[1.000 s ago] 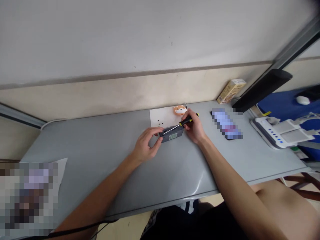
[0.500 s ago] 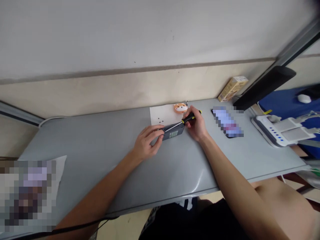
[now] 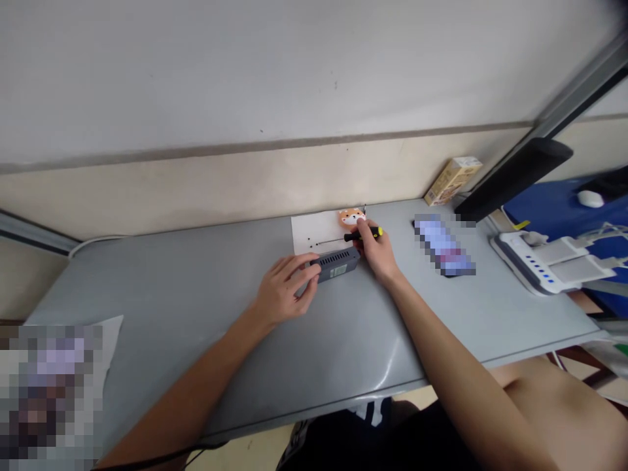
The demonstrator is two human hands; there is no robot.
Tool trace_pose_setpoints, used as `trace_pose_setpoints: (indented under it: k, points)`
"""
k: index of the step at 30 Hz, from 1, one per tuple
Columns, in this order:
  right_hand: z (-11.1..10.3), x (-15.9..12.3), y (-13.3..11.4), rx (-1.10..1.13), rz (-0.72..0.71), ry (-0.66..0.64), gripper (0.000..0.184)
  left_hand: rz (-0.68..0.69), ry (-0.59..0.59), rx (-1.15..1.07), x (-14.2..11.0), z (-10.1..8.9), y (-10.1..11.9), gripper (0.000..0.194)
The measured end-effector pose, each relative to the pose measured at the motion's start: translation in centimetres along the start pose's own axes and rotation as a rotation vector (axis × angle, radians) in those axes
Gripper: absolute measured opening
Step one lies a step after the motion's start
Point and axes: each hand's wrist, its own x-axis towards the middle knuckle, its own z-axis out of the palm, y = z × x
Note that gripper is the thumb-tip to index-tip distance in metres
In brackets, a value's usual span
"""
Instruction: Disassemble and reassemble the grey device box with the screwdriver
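Observation:
My left hand [image 3: 288, 286] grips the left end of a dark grey box-shaped device [image 3: 338, 263] with a slotted vent on top and a pale label on its side. In my right hand [image 3: 375, 252] is a black and yellow screwdriver [image 3: 362, 234], held nearly level, its thin shaft pointing left. The tip is over a sheet of white paper [image 3: 300, 229], beside several tiny dark screws [image 3: 310, 246]. Whether the tip touches a screw I cannot tell. Just behind my right fingers sits an orange and white dog-faced case [image 3: 351, 218].
To the right lies a phone [image 3: 444, 245], its screen blurred out. Past it stand a white power strip [image 3: 532, 261] with plugs, a carton [image 3: 452, 181] and a black cylinder [image 3: 515, 176]. A pixelated item on paper [image 3: 112, 337] lies at the table's left.
The screwdriver has moved off the grey device, and its tip is now over the paper by the screws. My left hand stays on the device. The view has shifted slightly.

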Motion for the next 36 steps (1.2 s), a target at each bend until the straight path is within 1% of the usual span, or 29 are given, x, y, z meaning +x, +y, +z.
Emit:
trace_pose_setpoints:
  k: [3,7,11,13,16,20,22,25,28,31,33,36]
  points:
    - [0.1,-0.1,-0.2,0.001,-0.007,-0.016,0.045,-0.032,-0.016,-0.021,0.0,0.1,0.0,0.025]
    - [0.1,-0.1,-0.3,-0.002,0.002,-0.027,0.047,-0.073,-0.028,-0.158,0.2,0.0,0.2,0.023]
    - [0.0,0.1,-0.1,0.028,0.05,0.024,0.049,-0.111,-0.074,-0.258,0.2,0.0,0.4,0.022]
    - [-0.1,0.2,0.0,0.055,0.073,0.054,0.05,-0.107,-0.065,-0.247,0.1,0.2,0.4,0.021]
    - [-0.3,0.4,0.1,0.085,0.08,0.081,0.052,-0.113,-0.004,-0.217,-0.1,0.5,0.1,0.017]
    - [-0.5,0.7,-0.2,0.156,0.103,0.098,0.054,-0.108,0.044,-0.249,-0.2,0.7,-0.3,0.017]
    - [-0.7,0.9,-0.4,0.223,0.121,0.11,0.051,-0.09,0.044,-0.263,-0.3,0.5,-0.5,0.019]
    - [-1.3,1.2,-1.0,0.364,0.128,0.165,0.043,-0.079,0.055,-0.267,-0.3,0.3,-0.6,0.018]
    - [-2.2,1.4,-1.7,0.487,0.106,0.21,0.035,-0.136,0.076,-0.277,-0.3,0.0,-0.4,0.016]
    - [-2.8,1.4,-2.4,0.549,0.081,0.205,0.03,-0.183,0.082,-0.277,0.1,-0.2,0.0,0.015]
    - [-2.9,1.3,-2.8,0.575,0.082,0.195,0.028,-0.181,0.073,-0.226,0.7,-0.3,0.5,0.016]
    - [-2.9,1.1,-3.0,0.606,0.095,0.17,0.026,-0.142,0.04,-0.065,1.9,-0.1,1.3,0.018]
